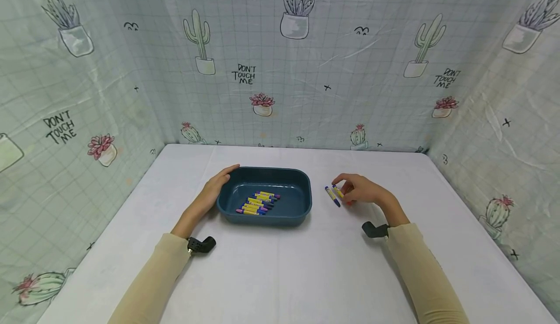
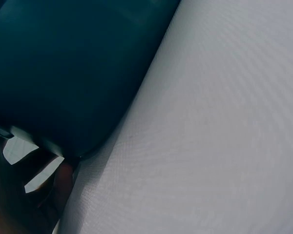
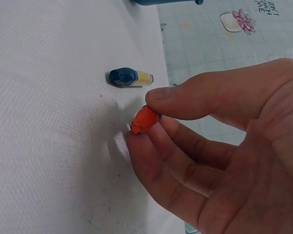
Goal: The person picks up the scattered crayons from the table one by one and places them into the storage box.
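Observation:
My left hand point(image 1: 213, 190) holds the left end of a dark blue-green tray point(image 1: 302, 212), thumb at the rim and fingers against the outside. In the left wrist view, fingertips touch the tray's wall point(image 2: 63, 78) low down. My right hand point(image 1: 360, 189) pinches an orange-red crayon point(image 3: 145, 119) with a yellow and blue wrapper between thumb and fingers, just right of the tray. Beside it on the table lies a dark blue crayon point(image 1: 332, 196), apart from the hand. Several crayons point(image 1: 255, 205) with yellow wrappers lie side by side inside the tray.
A white cloth covers the table point(image 1: 280, 275). Cactus-printed sheeting point(image 1: 280, 85) hangs behind it and on both sides. Dark wrist devices point(image 1: 201, 244) sit below both hands, over beige sleeves.

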